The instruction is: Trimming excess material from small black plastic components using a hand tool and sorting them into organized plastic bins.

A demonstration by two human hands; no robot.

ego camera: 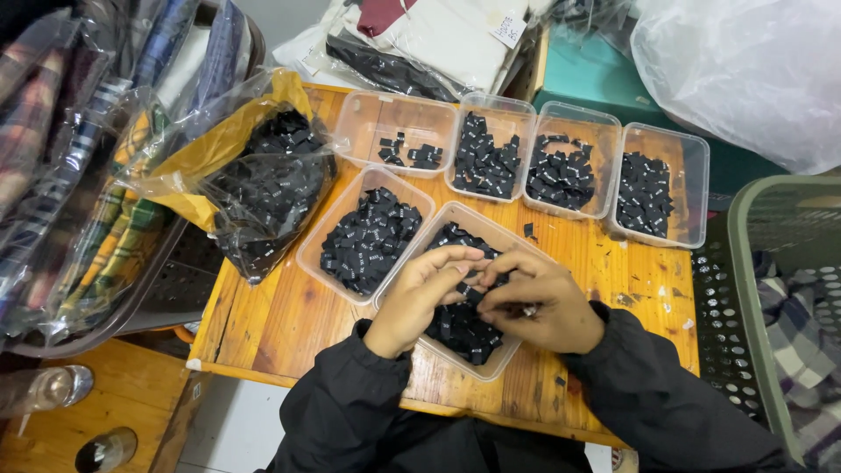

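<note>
1 head-worn view — steeply down, close over the wooden table [280, 315].

4 label tubs [561, 166], plastic bag [263, 184], green basket [762, 289], folded plaid shirts [53, 175].

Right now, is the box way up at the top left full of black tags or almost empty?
Almost empty. That clear box holds only a small cluster of black tags near its middle, with bare bottom showing around them.

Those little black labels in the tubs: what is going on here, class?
A person in a dark jacket has both hands in the nearest clear tub of small black fabric labels. The left hand and right hand meet over it, fingering a few labels. Five more tubs and an open plastic bag of labels sit on the wooden table.
</note>
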